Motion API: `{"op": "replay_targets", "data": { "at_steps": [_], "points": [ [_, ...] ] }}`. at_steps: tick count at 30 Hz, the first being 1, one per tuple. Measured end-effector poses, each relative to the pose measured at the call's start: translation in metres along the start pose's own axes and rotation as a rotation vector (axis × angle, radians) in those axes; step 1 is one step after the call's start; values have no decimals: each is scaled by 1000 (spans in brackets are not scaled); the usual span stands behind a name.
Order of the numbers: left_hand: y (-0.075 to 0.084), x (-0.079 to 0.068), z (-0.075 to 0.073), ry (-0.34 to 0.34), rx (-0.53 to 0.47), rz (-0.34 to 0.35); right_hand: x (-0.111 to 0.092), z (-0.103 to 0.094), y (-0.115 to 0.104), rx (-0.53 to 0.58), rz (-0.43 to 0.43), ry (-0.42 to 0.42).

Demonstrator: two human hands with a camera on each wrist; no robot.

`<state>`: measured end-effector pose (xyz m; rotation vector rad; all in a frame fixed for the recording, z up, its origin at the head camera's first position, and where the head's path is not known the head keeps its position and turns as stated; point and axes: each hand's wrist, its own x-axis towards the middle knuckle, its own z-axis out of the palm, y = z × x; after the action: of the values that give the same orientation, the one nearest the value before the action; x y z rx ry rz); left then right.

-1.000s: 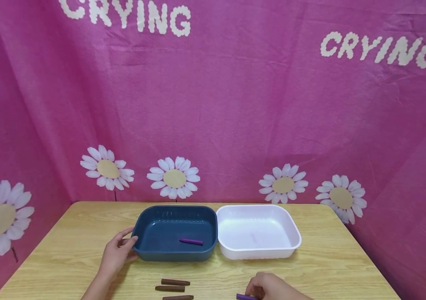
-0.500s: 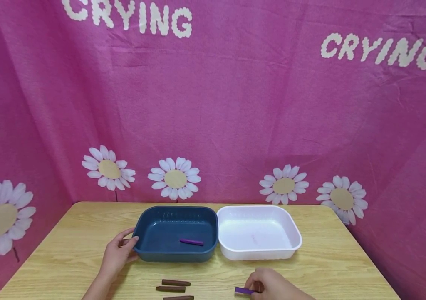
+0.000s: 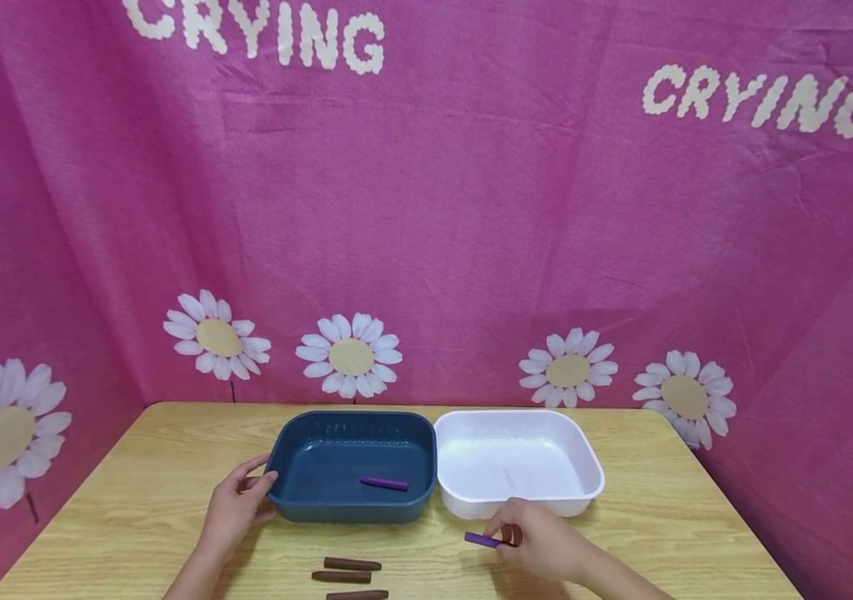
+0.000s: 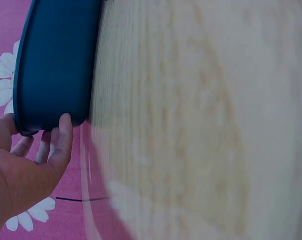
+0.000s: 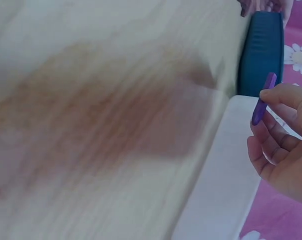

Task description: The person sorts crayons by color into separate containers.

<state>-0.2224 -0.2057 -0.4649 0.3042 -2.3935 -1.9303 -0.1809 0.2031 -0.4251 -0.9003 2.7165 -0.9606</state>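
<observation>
The right hand (image 3: 542, 546) is pinching a purple crayon (image 3: 482, 540) above the surface, long axis lying left-right, just in front of the white tray (image 3: 593, 475), while the left hand (image 3: 235, 504) is gripping the blue tray (image 3: 426, 492), which is sitting up-left of the crayon.

A purple crayon (image 3: 483, 540), dark blue tray (image 3: 321, 504), white tray (image 3: 591, 475), and daisy-patterned pink cloth (image 3: 471, 208).

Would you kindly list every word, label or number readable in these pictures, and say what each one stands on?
"CRYING": white letters on the pink cloth backdrop, upper left, its top edge cut off by the picture.
"CRYING": white letters on the same cloth, upper right.
No readable print shows on the blue tray, the white tray, the crayons or the table.
</observation>
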Motion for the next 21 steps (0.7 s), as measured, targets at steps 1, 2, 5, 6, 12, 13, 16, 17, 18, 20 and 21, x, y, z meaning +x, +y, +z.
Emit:
{"op": "replay_targets", "data": {
  "at_steps": [1,2,5,6,12,13,16,17,18,20,21],
  "points": [
    [0,0,0,-1,-1,0,2,-2,-1,-3,-3,10],
    [0,0,0,-3,0,0,3,-3,-2,-5,-7,20],
    [1,0,0,-4,1,-4,8,-7,-3,-27,-31,50],
    [1,1,0,-5,-2,-5,10,-9,-4,-34,-34,56],
    [0,0,0,1,-15,-6,18,-13,-6,-65,-56,85],
    [0,0,0,1,-13,-3,19,-14,-7,-67,-64,89],
    [1,0,0,3,-8,-1,22,-15,-10,-62,-81,90],
    [1,0,0,5,-5,-2,23,-15,-10,-60,-81,87],
    [1,0,0,6,-5,-4,24,-15,-11,-59,-80,85],
    [1,0,0,6,-3,-5,26,-15,-12,-59,-76,82],
    [1,0,0,5,-2,-6,27,-15,-12,-60,-75,81]
  ]
}}
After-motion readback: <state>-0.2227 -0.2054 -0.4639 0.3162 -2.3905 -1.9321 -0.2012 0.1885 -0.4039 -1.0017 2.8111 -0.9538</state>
